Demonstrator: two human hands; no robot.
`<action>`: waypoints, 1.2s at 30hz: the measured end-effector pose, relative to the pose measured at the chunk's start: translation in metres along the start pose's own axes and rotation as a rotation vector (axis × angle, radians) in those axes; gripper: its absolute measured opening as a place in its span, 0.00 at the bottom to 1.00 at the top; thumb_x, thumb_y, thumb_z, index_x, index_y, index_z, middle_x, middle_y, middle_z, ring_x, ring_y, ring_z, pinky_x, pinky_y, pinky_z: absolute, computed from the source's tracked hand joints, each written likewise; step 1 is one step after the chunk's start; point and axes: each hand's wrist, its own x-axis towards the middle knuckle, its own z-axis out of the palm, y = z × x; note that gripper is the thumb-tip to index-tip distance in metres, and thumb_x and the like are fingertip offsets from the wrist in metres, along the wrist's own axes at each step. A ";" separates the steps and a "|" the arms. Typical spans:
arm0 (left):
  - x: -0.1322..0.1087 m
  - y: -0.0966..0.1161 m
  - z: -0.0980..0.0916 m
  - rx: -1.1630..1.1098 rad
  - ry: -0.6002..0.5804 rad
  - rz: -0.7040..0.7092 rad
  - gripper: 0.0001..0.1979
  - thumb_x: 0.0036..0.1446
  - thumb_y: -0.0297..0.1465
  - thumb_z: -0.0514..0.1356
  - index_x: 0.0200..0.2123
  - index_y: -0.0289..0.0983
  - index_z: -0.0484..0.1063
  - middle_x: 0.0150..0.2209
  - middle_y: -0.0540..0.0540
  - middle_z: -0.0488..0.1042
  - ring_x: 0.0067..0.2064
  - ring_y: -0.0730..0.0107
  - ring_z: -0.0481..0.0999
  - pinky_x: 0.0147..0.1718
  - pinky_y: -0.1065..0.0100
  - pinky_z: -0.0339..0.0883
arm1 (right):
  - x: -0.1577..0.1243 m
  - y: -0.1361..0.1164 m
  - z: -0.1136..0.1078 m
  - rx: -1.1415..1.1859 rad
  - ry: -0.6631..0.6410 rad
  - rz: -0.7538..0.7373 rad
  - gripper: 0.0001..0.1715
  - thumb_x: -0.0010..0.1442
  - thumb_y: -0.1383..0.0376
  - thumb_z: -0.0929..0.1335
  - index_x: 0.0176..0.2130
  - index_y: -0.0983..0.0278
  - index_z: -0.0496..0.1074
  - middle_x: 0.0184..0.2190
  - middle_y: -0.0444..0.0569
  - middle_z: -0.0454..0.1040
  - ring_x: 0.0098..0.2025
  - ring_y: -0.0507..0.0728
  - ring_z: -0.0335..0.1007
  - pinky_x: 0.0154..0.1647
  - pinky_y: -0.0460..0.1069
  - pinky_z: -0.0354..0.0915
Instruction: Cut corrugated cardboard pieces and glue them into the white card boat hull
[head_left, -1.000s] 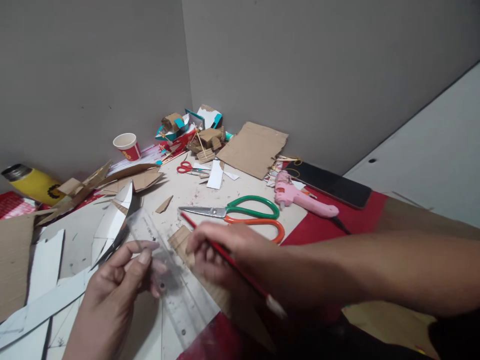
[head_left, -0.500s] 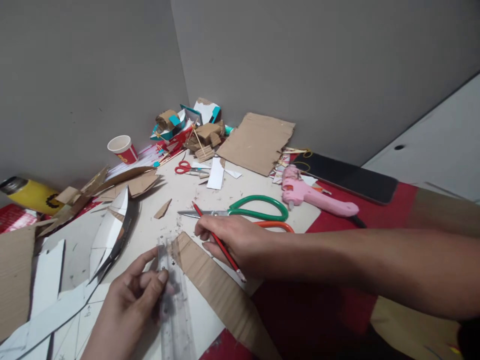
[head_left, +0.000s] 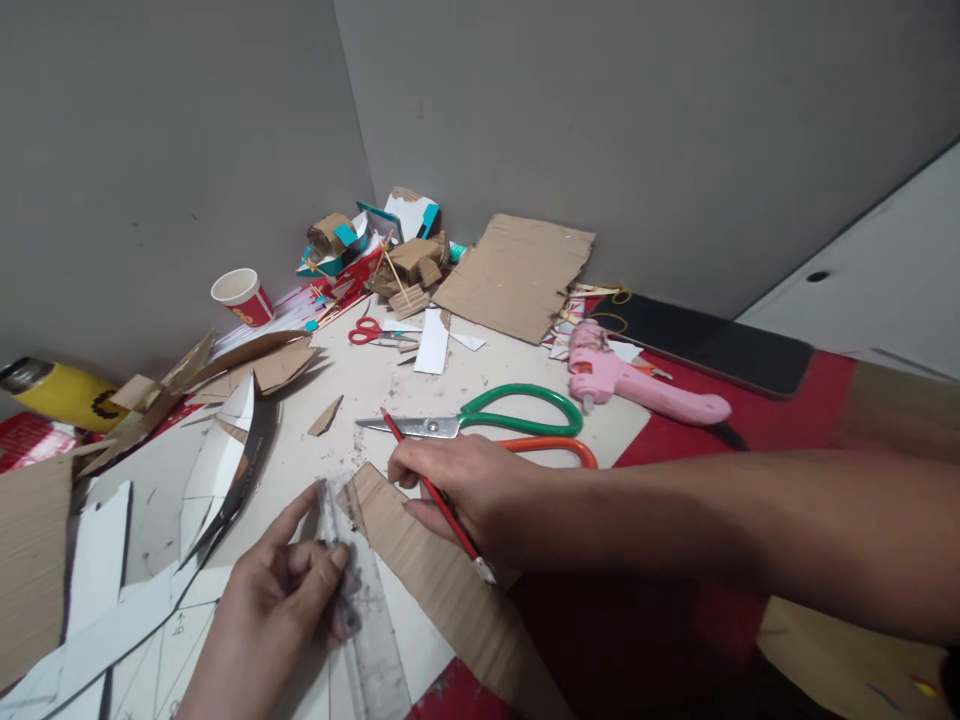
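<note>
My left hand (head_left: 281, 600) grips a clear plastic ruler (head_left: 367, 620) by its left edge, thumb on top. The ruler's far end lies beside the narrow tip of a long tapered cardboard strip (head_left: 442, 580). Between the fingers of my right hand (head_left: 480, 490) is a red pencil (head_left: 454, 520), its tip pointing away to the far left and its eraser end toward me. This hand is over the strip's right edge. Just beyond it lie large scissors (head_left: 517, 405) with one green and one orange handle, partly hidden by the hand.
A pink glue gun (head_left: 637, 385) and a black flat slab (head_left: 705, 345) lie on the right. Small red scissors (head_left: 366, 330), a cardboard sheet (head_left: 517, 275) and a paper cup (head_left: 244, 297) stand farther back. Left are a yellow bottle (head_left: 64, 395) and a curved cardboard piece (head_left: 225, 460).
The ruler's near end has swung slightly right, with my left hand shifting right too. My right hand with the pencil has barely moved. The view has shifted a little.
</note>
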 end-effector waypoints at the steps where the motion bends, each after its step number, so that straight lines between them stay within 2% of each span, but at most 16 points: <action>1: 0.000 0.001 0.000 0.014 -0.005 -0.002 0.44 0.50 0.41 0.65 0.64 0.34 0.49 0.15 0.59 0.65 0.17 0.74 0.65 0.19 0.72 0.60 | 0.000 0.000 0.000 -0.007 0.004 -0.002 0.07 0.57 0.69 0.65 0.38 0.64 0.65 0.31 0.46 0.73 0.30 0.54 0.65 0.30 0.47 0.54; 6: -0.001 0.002 0.002 0.061 0.018 -0.007 0.45 0.50 0.41 0.65 0.66 0.38 0.47 0.15 0.60 0.64 0.16 0.73 0.66 0.18 0.71 0.61 | 0.000 0.001 0.003 -0.028 -0.004 -0.017 0.08 0.57 0.69 0.65 0.40 0.64 0.66 0.33 0.49 0.74 0.33 0.56 0.67 0.30 0.48 0.56; 11: -0.001 0.003 0.002 0.093 -0.008 -0.009 0.44 0.51 0.41 0.64 0.66 0.42 0.46 0.16 0.60 0.63 0.17 0.73 0.65 0.19 0.71 0.61 | -0.002 0.000 0.003 -0.029 -0.021 -0.008 0.09 0.57 0.69 0.65 0.41 0.65 0.66 0.36 0.51 0.75 0.35 0.57 0.69 0.33 0.48 0.58; 20: 0.001 0.009 0.003 0.155 -0.032 -0.015 0.46 0.51 0.42 0.64 0.67 0.37 0.46 0.15 0.59 0.65 0.17 0.72 0.66 0.20 0.70 0.60 | -0.002 0.001 0.005 -0.043 -0.025 -0.011 0.17 0.51 0.74 0.68 0.42 0.64 0.67 0.36 0.51 0.75 0.37 0.58 0.70 0.34 0.48 0.60; 27: 0.004 0.009 0.001 0.159 -0.043 -0.030 0.47 0.50 0.43 0.64 0.67 0.35 0.46 0.15 0.59 0.65 0.16 0.72 0.66 0.19 0.71 0.58 | 0.001 0.006 0.001 0.021 -0.054 -0.004 0.15 0.55 0.72 0.66 0.44 0.64 0.67 0.38 0.52 0.75 0.38 0.59 0.70 0.37 0.50 0.61; 29: 0.004 0.008 0.000 0.155 -0.055 -0.027 0.47 0.50 0.43 0.64 0.67 0.34 0.45 0.15 0.59 0.64 0.16 0.72 0.66 0.19 0.71 0.58 | 0.001 0.003 -0.006 0.066 -0.023 -0.015 0.13 0.57 0.72 0.65 0.44 0.65 0.68 0.39 0.52 0.75 0.40 0.59 0.70 0.38 0.50 0.62; 32: 0.004 0.006 0.000 0.137 -0.066 -0.017 0.46 0.51 0.42 0.64 0.67 0.35 0.45 0.15 0.59 0.65 0.16 0.73 0.65 0.18 0.72 0.57 | -0.004 -0.006 -0.018 0.201 0.107 -0.087 0.15 0.65 0.67 0.60 0.50 0.65 0.68 0.42 0.51 0.74 0.42 0.56 0.70 0.41 0.49 0.63; 36: 0.004 0.004 0.000 0.101 -0.069 -0.012 0.46 0.50 0.42 0.64 0.67 0.36 0.46 0.14 0.60 0.63 0.15 0.73 0.65 0.17 0.72 0.57 | -0.011 -0.022 -0.027 0.427 0.192 -0.070 0.22 0.69 0.56 0.56 0.53 0.62 0.69 0.36 0.46 0.74 0.32 0.51 0.69 0.35 0.46 0.65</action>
